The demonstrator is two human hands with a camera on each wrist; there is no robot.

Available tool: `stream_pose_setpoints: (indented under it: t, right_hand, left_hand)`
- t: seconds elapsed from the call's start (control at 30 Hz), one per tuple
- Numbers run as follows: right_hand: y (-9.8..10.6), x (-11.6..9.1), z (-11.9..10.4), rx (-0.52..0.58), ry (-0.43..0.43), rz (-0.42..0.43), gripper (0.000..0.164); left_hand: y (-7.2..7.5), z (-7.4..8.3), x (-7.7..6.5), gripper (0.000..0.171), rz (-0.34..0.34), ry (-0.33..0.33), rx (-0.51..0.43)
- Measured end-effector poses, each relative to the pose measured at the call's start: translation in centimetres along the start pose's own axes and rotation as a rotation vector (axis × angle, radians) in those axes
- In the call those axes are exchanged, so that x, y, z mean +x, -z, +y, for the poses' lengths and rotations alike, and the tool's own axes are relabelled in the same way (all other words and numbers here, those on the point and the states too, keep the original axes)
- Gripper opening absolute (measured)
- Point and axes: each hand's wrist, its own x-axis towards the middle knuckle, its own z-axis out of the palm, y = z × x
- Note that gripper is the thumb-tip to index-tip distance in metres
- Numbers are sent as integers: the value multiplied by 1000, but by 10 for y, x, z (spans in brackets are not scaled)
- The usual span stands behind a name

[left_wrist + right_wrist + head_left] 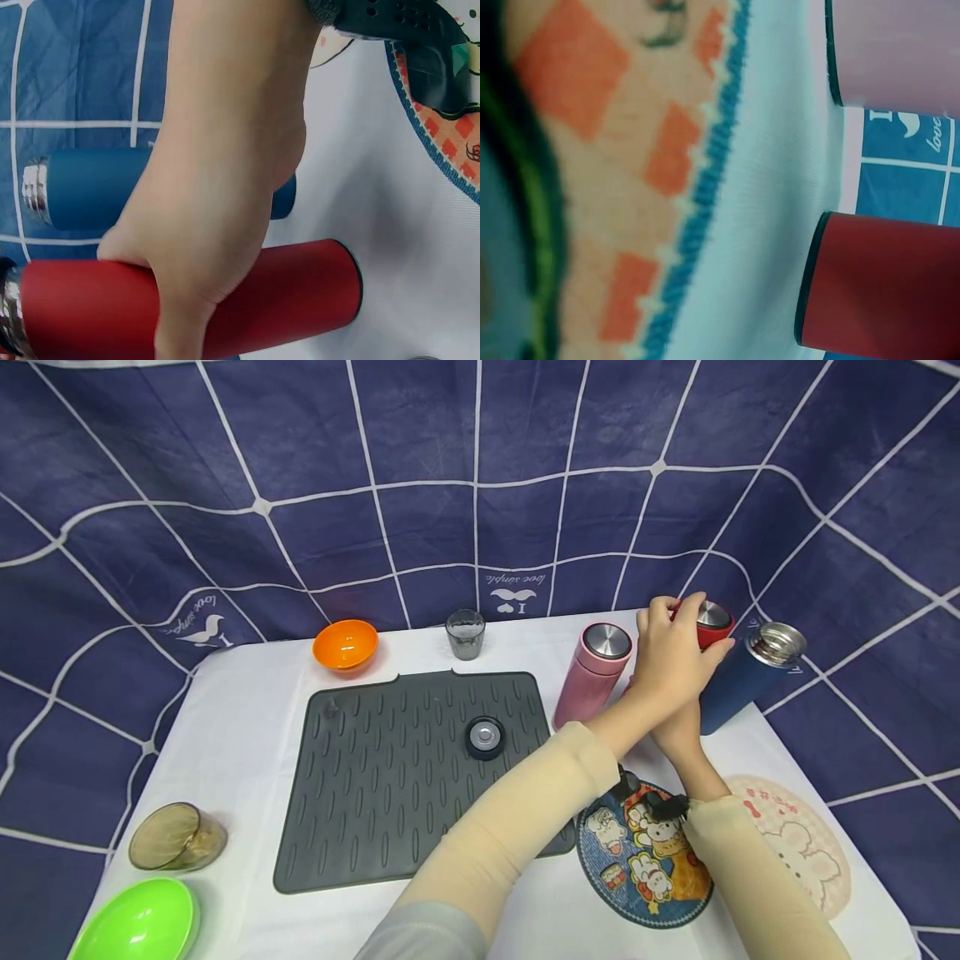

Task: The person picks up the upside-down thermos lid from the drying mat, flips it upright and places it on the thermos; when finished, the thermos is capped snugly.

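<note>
A red thermos (82, 307) stands at the right of the table. My left hand (663, 647) grips its lid (714, 620), red with a silver top, from above. Lower down, my right hand (678, 731) is wrapped around the body; in the left wrist view its thumb side lies across the red surface. A silver neck (13, 311) shows between body and lid. To the right is a blue thermos (738, 685) with its metal mouth uncovered. A pink thermos (588, 685) with its lid on stands left of my hands.
A dark lid (485, 737) lies on a grey drying mat (375, 793). Behind it are an orange bowl (345, 645) and a clear glass (466, 635). A brown glass (180, 837) and green bowl (138, 922) sit left. Two round placemats (645, 893) lie near my forearms.
</note>
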Motion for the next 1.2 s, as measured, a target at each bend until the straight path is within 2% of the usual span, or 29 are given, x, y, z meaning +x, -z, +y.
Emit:
stream_pose_setpoints:
  t: [0.1,0.3,0.4,0.53,0.63,0.9,1.0,1.2]
  right_hand:
    - [-1,-1,0,6,-18,1,47]
    - [-1,-2,-1,-14,7,-9,38]
    - [-2,-1,-1,-22,-10,-9,38]
    - [-1,-1,-2,-10,-18,-5,47]
    - [-1,-2,-2,6,-18,-7,50]
    - [-2,-1,-2,27,-37,5,46]
    - [-2,-1,-2,48,-42,7,45]
    - [0,-4,-2,69,-16,8,38]
  left_hand:
    - [0,-1,-1,63,12,0,1]
    - [-2,-1,-3,68,16,-15,-17]
    - [-2,0,-1,64,30,-9,-38]
    - [-3,-2,-1,55,40,-15,-43]
    - [-4,-4,-1,54,36,-23,-46]
    - [-4,-7,2,54,-6,-58,-73]
    - [-5,-10,-1,55,-7,-52,-98]
    - [-11,-12,-14,54,36,-77,-128]
